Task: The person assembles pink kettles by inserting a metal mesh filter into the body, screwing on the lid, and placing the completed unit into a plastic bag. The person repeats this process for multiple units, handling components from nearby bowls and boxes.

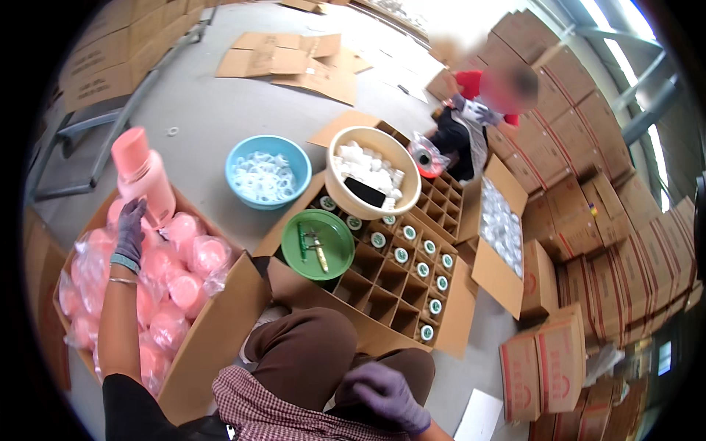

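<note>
grey-gloved left hand point(131, 229) up against a tall pink plastic bottle point(156, 189), far end of the open brown cardboard box point(224, 334) on the left, can't really tell if it's gripping, grey-purple-gloved right hand point(386, 397) kinda half-curled by the brown-trousered right knee point(413, 367), palm hidden
</note>
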### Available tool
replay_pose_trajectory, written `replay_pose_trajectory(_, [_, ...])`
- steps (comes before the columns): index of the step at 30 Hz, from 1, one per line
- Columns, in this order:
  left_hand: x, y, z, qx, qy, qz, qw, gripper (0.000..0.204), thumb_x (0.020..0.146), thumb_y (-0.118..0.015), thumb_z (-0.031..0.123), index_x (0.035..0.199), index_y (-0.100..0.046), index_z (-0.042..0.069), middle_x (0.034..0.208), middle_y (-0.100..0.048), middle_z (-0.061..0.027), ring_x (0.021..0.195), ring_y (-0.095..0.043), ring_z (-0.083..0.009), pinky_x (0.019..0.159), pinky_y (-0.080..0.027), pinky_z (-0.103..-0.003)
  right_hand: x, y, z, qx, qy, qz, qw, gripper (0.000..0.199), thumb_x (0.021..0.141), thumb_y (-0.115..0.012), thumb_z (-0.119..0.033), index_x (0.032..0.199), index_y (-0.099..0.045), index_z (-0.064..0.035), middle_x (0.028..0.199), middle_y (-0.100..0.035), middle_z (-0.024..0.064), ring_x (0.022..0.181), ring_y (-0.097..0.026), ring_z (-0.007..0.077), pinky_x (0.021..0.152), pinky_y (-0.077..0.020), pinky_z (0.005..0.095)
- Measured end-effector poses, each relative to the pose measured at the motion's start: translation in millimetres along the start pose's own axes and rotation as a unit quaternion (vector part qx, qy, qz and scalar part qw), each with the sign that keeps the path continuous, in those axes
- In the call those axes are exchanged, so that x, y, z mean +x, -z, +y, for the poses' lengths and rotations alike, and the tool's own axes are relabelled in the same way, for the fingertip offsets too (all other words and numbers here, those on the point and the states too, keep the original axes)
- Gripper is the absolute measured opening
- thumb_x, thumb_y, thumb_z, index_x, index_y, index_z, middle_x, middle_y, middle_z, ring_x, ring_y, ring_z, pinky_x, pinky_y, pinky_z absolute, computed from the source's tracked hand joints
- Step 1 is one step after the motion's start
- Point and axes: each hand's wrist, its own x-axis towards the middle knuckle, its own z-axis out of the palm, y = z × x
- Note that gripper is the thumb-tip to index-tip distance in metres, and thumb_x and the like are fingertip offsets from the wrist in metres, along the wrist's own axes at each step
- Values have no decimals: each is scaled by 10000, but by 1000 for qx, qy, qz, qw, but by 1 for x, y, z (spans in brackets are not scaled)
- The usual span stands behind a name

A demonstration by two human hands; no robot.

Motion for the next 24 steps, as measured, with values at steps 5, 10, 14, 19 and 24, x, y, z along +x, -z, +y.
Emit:
replay_pose_trajectory(5, [-142,7,71,61,-316,-69,944,468,1012,-646,186,1406,-525,-35,1268,-602,-35,1078,-532,-96,892,-446,-250,89,7,-42,54,147,162,974,434,856,-746,-76,1265,-627,9,1204,-644,160,1105,-660,269,942,-531,360])
replay_pose_trajectory(10, [-264,-43,75,82,-351,-213,908,274,942,-717,258,932,-575,23,1561,-453,-203,1397,-453,-265,1122,-375,-394,176,6,-87,-8,288,230,930,1022,662,-924,-316,1497,-407,-33,1370,-523,244,1264,-555,366,1072,-463,454])
replay_pose_trajectory(14, [-284,-54,50,12,-192,-310,931,366,939,-736,352,918,-572,26,1545,-472,-219,1413,-438,-280,1160,-336,-414,207,17,-58,69,185,133,971,937,683,-909,-342,1439,-461,-17,1270,-580,215,1191,-599,357,1035,-490,451])
replay_pose_trajectory(19, [-268,-64,44,-69,-157,-337,926,492,929,-733,324,1224,-594,-44,1471,-547,-144,1332,-502,-227,1150,-367,-374,282,32,103,-16,-92,278,956,1063,674,-879,-539,1467,-428,6,1310,-502,313,1155,-590,432,1033,-495,434])
replay_pose_trajectory(24, [-265,-75,60,-115,-151,-349,918,504,956,-706,413,1224,-598,1,1526,-478,-193,1427,-429,-270,1188,-320,-428,321,-2,167,-114,-148,279,942,1221,635,-878,-620,1528,-341,16,1396,-420,321,1267,-491,456,1102,-438,445])
